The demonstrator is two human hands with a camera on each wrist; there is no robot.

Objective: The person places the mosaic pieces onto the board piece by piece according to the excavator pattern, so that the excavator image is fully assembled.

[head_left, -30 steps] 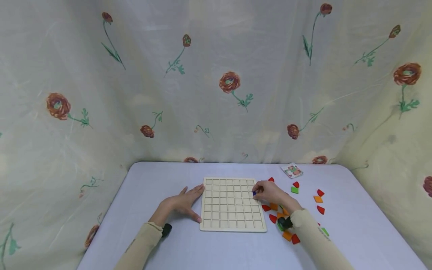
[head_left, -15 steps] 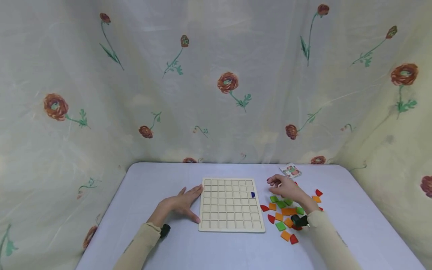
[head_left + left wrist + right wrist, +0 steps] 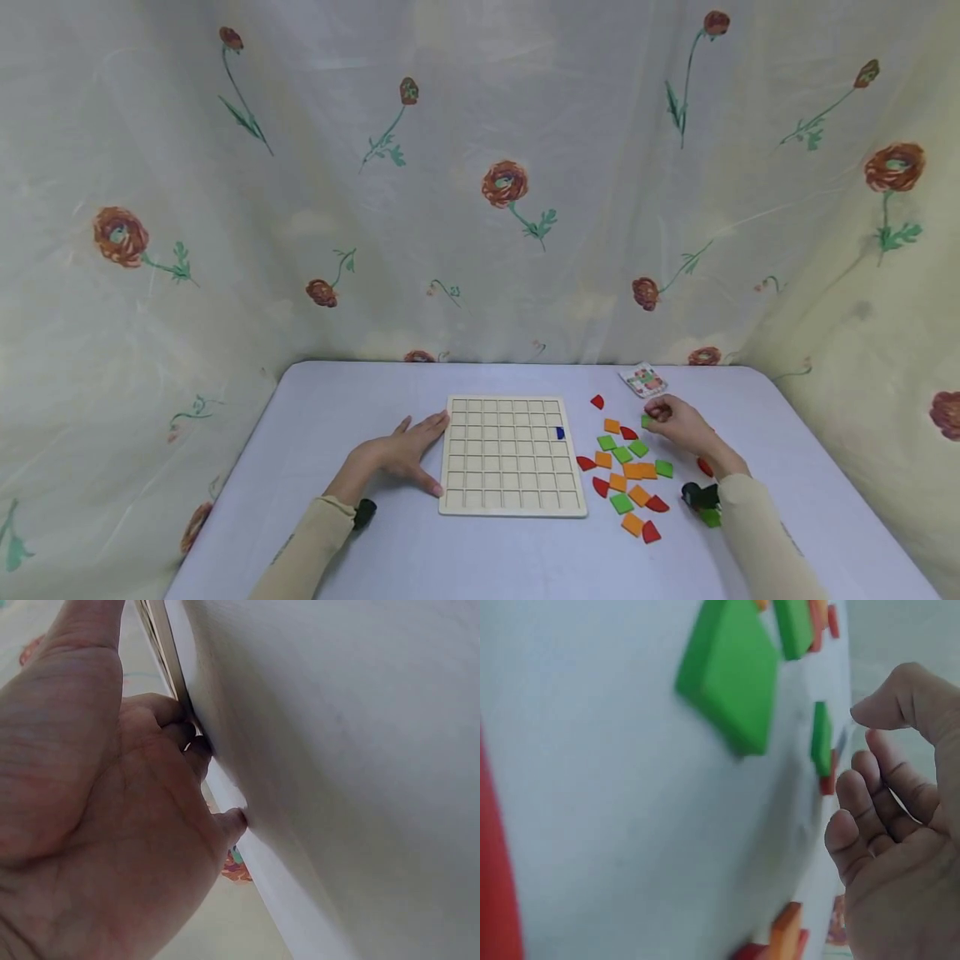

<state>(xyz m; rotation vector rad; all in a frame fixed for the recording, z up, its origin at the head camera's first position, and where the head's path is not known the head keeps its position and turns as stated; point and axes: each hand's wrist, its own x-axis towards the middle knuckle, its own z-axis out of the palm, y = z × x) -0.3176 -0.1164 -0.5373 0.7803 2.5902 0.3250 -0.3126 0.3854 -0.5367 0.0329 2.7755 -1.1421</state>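
My left hand (image 3: 408, 454) rests along the left edge of a cream grid board (image 3: 517, 512), fingers spread, with the thumb low on that edge. In the left wrist view, the fingertips of this hand (image 3: 142, 795) meet the board's side and the tabletop. A dark blue piece (image 3: 560, 433) with a rounded side lies in a cell of the rightmost column. To the right, my right hand (image 3: 681, 423) hovers with loosely bent fingers beside a green tile (image 3: 646, 422). The right wrist view has a gap between its thumb and fingers, nothing between them, and that green tile (image 3: 821, 739) lying beyond.
Several orange tiles (image 3: 632, 471), green tiles (image 3: 622, 503) and red quarter-round pieces (image 3: 651, 532) are scattered right of the board. A patterned card (image 3: 643, 380) lies at the back right. A flowered curtain (image 3: 480, 250) stands behind the white table (image 3: 375, 558).
My right hand has let go of the blue piece on the board and moved right, past the loose tiles, to the green one. My left hand has stayed at the board.
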